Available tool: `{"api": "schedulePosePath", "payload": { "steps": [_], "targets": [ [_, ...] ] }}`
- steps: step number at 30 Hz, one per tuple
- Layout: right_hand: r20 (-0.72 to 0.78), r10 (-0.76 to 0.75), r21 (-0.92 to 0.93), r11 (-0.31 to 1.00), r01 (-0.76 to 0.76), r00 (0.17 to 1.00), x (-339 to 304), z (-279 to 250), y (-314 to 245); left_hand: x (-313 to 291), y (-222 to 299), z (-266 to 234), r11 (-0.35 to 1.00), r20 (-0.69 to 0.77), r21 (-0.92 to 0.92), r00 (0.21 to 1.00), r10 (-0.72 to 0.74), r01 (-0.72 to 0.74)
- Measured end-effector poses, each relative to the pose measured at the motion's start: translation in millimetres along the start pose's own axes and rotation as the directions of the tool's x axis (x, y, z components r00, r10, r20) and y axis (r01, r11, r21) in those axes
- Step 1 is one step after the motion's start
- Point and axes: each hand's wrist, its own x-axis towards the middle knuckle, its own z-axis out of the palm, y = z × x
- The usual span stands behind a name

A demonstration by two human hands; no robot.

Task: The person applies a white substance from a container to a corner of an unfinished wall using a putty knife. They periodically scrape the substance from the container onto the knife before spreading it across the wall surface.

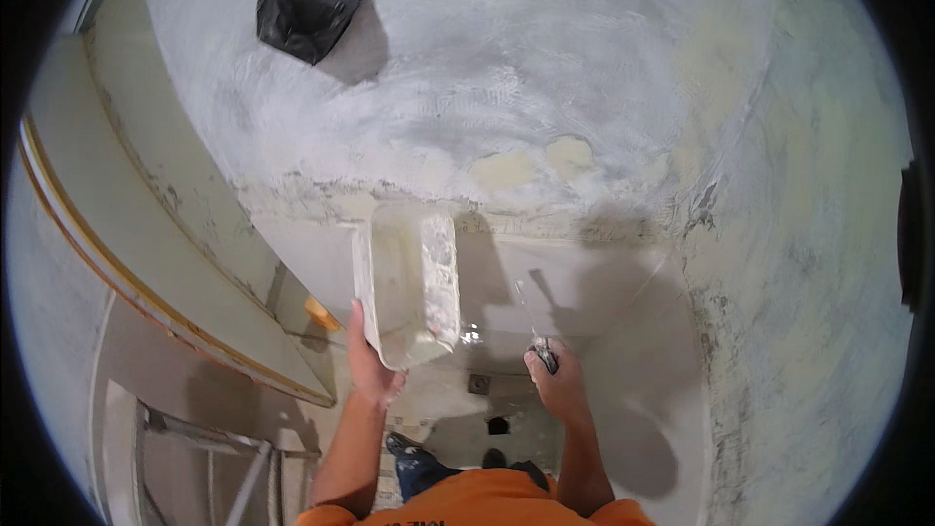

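Note:
My left hand (375, 370) grips the lower end of a long, pale mud pan (394, 282), thumb along its left side. Whitish compound is smeared along the pan's right wall. To the right, my right hand (563, 382) is closed round the dark handle of a small putty knife (528, 310). Its thin blade points up and away, seen nearly edge-on, so its width cannot be made out. Pan and knife are apart, both in front of the plastered wall (506, 97). White residue marks my right fingers.
A black plastic bag (310, 2) covers something on the wall at upper left. A curved panel edge (185, 321) runs down the left side, with a yellow object (321, 314) beside it. A ladder (127, 438) stands lower left. A square drain (479, 384) lies below.

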Motion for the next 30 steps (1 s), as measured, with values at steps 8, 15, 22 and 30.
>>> {"api": "schedulePosePath", "payload": {
  "steps": [8,15,22,30],
  "targets": [
    [0.428,0.05,0.253,0.952,-0.173,0.902,-43.1,-47.7,-43.0,12.5,2.6,5.7,0.981,-0.006,0.071,0.984,0.179,-0.178],
    [0.576,0.133,0.181,0.941,-0.285,0.806,-48.3,-45.9,-49.9,16.6,-5.3,13.0,0.985,0.088,0.087,0.986,0.141,-0.149],
    [0.489,0.162,0.056,0.975,-0.217,0.857,-47.5,-40.9,-47.3,11.9,-9.8,34.0,0.919,0.21,0.294,0.956,0.206,-0.262],
    [0.361,0.183,-0.057,0.983,-0.174,0.915,-52.6,-33.4,-71.1,11.3,-19.9,32.0,0.854,0.314,0.434,0.937,0.156,-0.287]
  ]
}}
